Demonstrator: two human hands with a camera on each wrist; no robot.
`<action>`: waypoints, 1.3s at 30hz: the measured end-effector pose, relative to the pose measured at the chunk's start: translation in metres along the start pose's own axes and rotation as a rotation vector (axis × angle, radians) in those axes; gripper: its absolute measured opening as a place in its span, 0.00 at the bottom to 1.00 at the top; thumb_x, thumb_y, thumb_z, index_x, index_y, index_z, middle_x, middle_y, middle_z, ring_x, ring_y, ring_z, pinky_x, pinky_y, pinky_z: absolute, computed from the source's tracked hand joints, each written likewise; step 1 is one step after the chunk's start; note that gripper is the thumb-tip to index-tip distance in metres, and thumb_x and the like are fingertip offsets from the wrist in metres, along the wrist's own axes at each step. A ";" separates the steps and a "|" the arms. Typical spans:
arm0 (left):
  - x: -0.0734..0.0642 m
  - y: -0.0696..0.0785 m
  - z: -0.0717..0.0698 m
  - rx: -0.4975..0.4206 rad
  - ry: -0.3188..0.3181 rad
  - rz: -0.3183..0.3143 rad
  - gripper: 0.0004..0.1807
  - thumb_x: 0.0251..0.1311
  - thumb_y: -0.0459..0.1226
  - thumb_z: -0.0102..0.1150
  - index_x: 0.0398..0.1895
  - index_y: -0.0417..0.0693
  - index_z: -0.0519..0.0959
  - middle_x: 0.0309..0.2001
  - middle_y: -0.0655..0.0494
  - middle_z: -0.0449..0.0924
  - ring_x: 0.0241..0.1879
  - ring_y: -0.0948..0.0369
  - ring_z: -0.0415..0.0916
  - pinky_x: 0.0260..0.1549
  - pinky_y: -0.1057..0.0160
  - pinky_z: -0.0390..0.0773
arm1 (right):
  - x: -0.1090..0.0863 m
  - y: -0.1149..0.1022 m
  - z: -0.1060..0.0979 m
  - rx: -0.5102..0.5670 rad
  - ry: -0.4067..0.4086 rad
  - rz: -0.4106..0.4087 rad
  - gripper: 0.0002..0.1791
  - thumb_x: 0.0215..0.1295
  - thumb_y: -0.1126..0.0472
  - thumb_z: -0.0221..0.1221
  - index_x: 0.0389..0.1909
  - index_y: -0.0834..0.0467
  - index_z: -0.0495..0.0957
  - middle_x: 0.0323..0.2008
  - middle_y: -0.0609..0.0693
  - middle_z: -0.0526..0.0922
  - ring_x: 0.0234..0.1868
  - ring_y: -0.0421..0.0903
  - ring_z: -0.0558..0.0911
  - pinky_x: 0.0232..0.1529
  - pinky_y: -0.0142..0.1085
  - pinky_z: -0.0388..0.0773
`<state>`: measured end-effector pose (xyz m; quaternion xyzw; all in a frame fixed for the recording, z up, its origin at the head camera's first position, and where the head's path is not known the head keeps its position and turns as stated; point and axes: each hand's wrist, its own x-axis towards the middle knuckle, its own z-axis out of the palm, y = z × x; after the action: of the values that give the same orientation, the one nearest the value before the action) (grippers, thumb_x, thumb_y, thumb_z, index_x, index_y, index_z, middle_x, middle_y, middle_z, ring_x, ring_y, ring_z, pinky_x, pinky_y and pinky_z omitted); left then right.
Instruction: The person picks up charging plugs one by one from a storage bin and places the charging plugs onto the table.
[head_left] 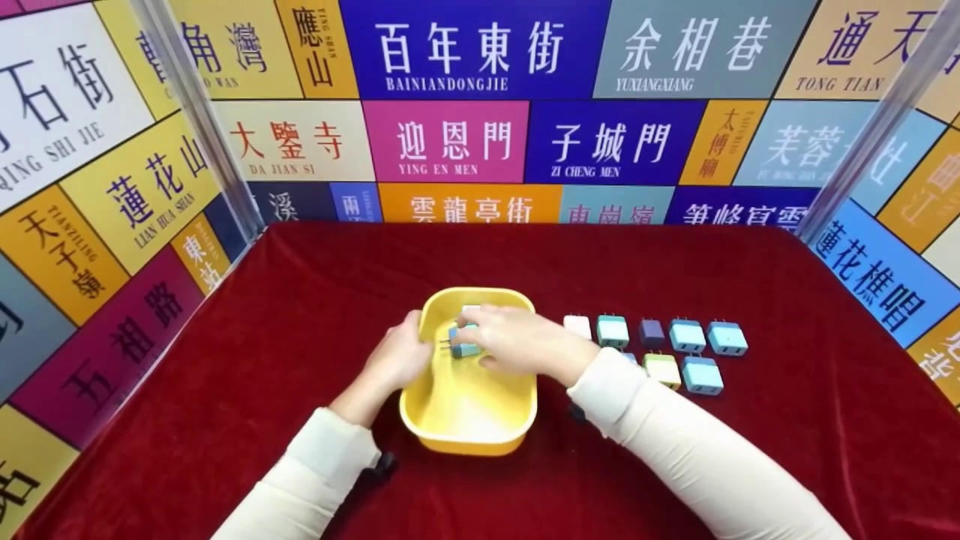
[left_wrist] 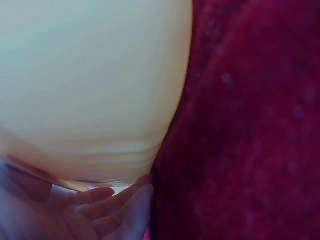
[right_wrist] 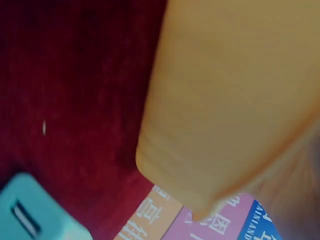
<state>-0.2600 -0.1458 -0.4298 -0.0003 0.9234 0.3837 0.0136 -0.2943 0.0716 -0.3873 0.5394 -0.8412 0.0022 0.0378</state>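
Observation:
A yellow plastic tub [head_left: 469, 405] stands on the red cloth in front of me. My left hand [head_left: 400, 351] holds it by its left side; in the left wrist view those fingers [left_wrist: 115, 215] curl against the tub's wall [left_wrist: 100, 75]. My right hand [head_left: 510, 337] reaches over the right rim into the tub, fingers bent at a small group of plug chargers. Among them are a blue-teal charger [head_left: 466, 350] and a white one [head_left: 471, 308], partly covered by the fingers. I cannot tell whether the fingers grip one. The right wrist view shows mainly the tub's outer wall [right_wrist: 225, 100].
Right of the tub, plug chargers lie in two rows, including a white one [head_left: 577, 327], a dark purple one [head_left: 651, 332], a light green one [head_left: 661, 371] and a light blue one [head_left: 702, 375]. My right forearm partly covers the front row. Sign-covered panels [head_left: 450, 142] stand around the table.

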 end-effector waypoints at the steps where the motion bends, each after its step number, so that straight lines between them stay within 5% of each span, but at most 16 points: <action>1: 0.000 0.000 0.000 0.000 0.000 0.004 0.28 0.72 0.34 0.52 0.74 0.43 0.69 0.56 0.41 0.84 0.48 0.50 0.84 0.47 0.49 0.86 | 0.001 0.000 0.002 -0.004 0.003 -0.007 0.24 0.66 0.64 0.71 0.63 0.53 0.84 0.62 0.55 0.80 0.63 0.55 0.80 0.65 0.48 0.79; 13: 0.001 0.003 0.000 0.046 0.022 0.030 0.29 0.69 0.34 0.51 0.73 0.43 0.70 0.55 0.41 0.85 0.48 0.49 0.83 0.49 0.46 0.83 | 0.006 -0.001 0.013 -0.040 0.045 -0.046 0.23 0.65 0.68 0.68 0.62 0.55 0.85 0.63 0.53 0.82 0.56 0.57 0.82 0.58 0.47 0.82; 23: 0.001 0.001 -0.001 0.027 0.009 0.006 0.28 0.72 0.35 0.51 0.74 0.43 0.69 0.56 0.41 0.84 0.50 0.49 0.83 0.50 0.47 0.84 | 0.004 -0.007 0.008 -0.011 -0.041 0.033 0.20 0.70 0.66 0.67 0.61 0.56 0.84 0.67 0.55 0.80 0.66 0.53 0.81 0.62 0.47 0.82; 32: 0.000 0.000 0.001 0.021 0.005 0.005 0.29 0.72 0.34 0.50 0.75 0.42 0.68 0.57 0.40 0.84 0.50 0.49 0.83 0.50 0.48 0.84 | 0.002 -0.017 0.010 -0.019 -0.040 0.026 0.14 0.65 0.66 0.71 0.51 0.58 0.84 0.50 0.54 0.84 0.45 0.51 0.86 0.48 0.44 0.86; 39: -0.001 -0.001 0.000 0.002 -0.006 -0.002 0.29 0.71 0.34 0.50 0.76 0.43 0.68 0.55 0.41 0.84 0.48 0.50 0.84 0.48 0.49 0.85 | -0.004 -0.026 0.008 -0.022 -0.038 0.035 0.14 0.64 0.63 0.72 0.49 0.57 0.84 0.45 0.54 0.83 0.41 0.52 0.85 0.46 0.44 0.85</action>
<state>-0.2588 -0.1459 -0.4306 -0.0003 0.9237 0.3827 0.0168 -0.2699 0.0638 -0.3966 0.5239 -0.8512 -0.0166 0.0274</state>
